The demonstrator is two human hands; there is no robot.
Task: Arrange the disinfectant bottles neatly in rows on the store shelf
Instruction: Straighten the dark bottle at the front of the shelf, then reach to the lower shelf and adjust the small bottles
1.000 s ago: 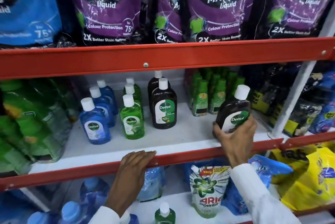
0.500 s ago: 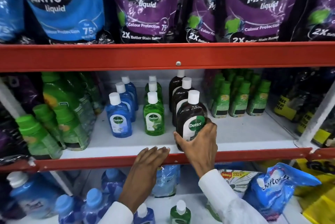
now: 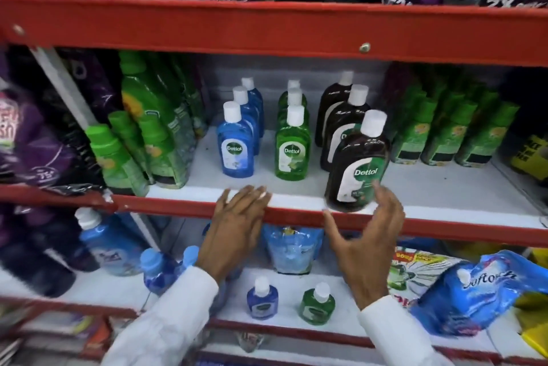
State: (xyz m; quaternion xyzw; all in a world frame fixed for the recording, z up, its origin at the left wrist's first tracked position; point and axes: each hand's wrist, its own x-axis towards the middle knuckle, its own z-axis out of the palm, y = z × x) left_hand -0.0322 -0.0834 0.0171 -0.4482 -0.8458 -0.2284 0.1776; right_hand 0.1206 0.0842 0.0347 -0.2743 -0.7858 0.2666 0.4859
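My right hand [image 3: 363, 235] is spread open just off the brown bottle [image 3: 357, 164] and my left hand [image 3: 237, 217] lies flat on the shelf lip [image 3: 444, 227]; a clip tips the bottle off.

Both arms wear long white sleeves, the left sleeve [image 3: 166, 315] and the right sleeve [image 3: 397, 336], of a plain smooth cloth. Each cuff ends at the wrist. The left hand [image 3: 237, 226] and right hand [image 3: 367, 247] are bare, with no rings or gloves showing.

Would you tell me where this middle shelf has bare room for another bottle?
Bare white shelf lies between the front brown bottle and the green refill packs. Narrow lanes separate the rows. The left, beside the green bottles, is crowded.
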